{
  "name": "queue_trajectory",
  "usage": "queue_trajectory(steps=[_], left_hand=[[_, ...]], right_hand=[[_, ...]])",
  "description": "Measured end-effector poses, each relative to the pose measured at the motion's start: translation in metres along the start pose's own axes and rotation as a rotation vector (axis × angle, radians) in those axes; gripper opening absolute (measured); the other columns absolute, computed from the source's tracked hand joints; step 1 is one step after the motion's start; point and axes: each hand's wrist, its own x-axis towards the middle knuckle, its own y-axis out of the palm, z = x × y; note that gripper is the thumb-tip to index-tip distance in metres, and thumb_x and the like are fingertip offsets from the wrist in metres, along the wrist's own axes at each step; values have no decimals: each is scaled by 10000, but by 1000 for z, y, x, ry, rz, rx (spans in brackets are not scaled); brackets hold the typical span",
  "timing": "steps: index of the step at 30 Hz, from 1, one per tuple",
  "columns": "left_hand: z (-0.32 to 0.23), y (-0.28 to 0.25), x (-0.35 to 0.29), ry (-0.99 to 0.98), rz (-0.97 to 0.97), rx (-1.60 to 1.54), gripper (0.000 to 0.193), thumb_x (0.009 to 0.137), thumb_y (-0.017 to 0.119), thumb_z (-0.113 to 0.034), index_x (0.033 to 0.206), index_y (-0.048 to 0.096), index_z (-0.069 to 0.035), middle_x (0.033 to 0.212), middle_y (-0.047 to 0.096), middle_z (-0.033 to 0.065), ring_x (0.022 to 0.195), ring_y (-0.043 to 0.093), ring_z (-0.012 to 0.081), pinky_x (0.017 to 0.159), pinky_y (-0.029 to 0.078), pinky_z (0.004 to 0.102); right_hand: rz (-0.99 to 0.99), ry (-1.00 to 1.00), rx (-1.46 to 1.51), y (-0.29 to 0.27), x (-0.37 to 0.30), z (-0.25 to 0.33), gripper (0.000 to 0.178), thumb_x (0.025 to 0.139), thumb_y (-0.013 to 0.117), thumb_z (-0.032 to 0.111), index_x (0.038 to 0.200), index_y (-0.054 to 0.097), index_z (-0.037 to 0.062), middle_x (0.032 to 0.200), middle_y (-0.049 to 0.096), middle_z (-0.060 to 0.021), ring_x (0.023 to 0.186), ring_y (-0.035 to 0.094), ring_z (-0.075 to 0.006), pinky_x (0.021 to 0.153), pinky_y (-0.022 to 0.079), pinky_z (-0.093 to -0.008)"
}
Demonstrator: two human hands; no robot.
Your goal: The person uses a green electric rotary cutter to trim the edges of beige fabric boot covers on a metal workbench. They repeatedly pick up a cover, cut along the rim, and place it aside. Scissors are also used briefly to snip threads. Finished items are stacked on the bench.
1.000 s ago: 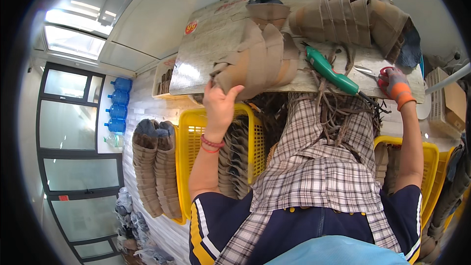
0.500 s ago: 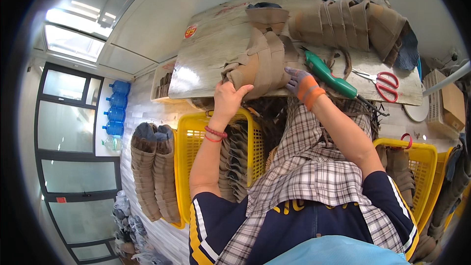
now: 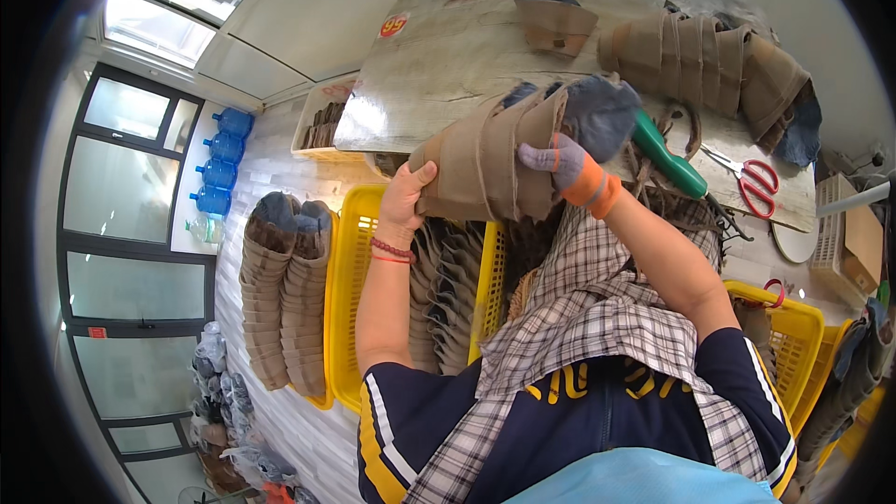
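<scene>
Between my hands is a stack of nested tan fabric pieces (image 3: 467,159), cuff-shaped and showing blue-grey lining at its far right end. It is held tilted over the table's front edge. My bare left hand (image 3: 407,194) is closed on the left end, thumb on top. My right hand (image 3: 571,173), in a grey and orange glove, grips the right part of the stack near the lining. A green hand tool (image 3: 670,161) with a black cord lies just right of that glove, and red-handled scissors (image 3: 751,185) rest beyond it.
A single tan piece (image 3: 557,23) stands on the worn wooden table (image 3: 411,79); a longer nested row (image 3: 686,51) lies at the back right. Below, yellow baskets (image 3: 347,317) hold more pieces. Two tall stacks (image 3: 280,299) stand left, with blue water bottles (image 3: 224,147) beyond.
The stack has come up off the table toward me and turned, so its blue-grey lining now shows at the right. The right glove has closed around it. The single piece stays behind on the table.
</scene>
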Motion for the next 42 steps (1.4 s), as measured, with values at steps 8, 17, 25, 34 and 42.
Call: queue_trajectory(steps=[8, 17, 25, 34, 42], left_hand=[[24, 59, -20, 174, 21, 4, 583, 820, 715, -106, 1328, 462, 24, 1260, 576, 105, 1151, 551, 218, 996, 425, 343], [-34, 21, 19, 594, -293, 1316, 403, 717, 764, -111, 1043, 626, 82, 1067, 663, 171, 985, 612, 314, 986, 398, 412], [-17, -63, 137, 463, -466, 2123, 227, 735, 725, -215, 761, 690, 8, 805, 657, 171, 915, 598, 315, 1108, 163, 588], [61, 20, 203, 835, -831, 998, 203, 797, 672, -87, 972, 590, -26, 886, 588, 95, 913, 553, 241, 964, 383, 437], [133, 62, 332, 119, -271, -734, 337, 898, 635, -151, 1161, 531, 31, 1200, 568, 129, 1109, 524, 268, 990, 423, 447]], right_hand=[[-131, -90, 151, -11, 20, -23, 333, 938, 596, 292, 1081, 624, -7, 967, 676, -59, 876, 649, -135, 730, 537, -270], [-564, -438, -975, -21, 7, -21, 354, 858, 654, 240, 1150, 597, 48, 952, 649, -148, 792, 605, -321, 727, 507, -388], [-1056, -232, -1902, -122, -114, 15, 446, 745, 742, 272, 1122, 589, 90, 1064, 612, -102, 990, 566, -309, 845, 442, -410], [-1079, -274, -1868, -133, -129, 11, 460, 788, 709, 308, 1160, 590, 66, 1061, 616, -139, 980, 573, -324, 857, 437, -420], [-835, -379, -1944, -115, -148, 36, 501, 737, 757, 330, 1115, 581, 53, 1039, 622, -132, 971, 568, -324, 857, 454, -422]])
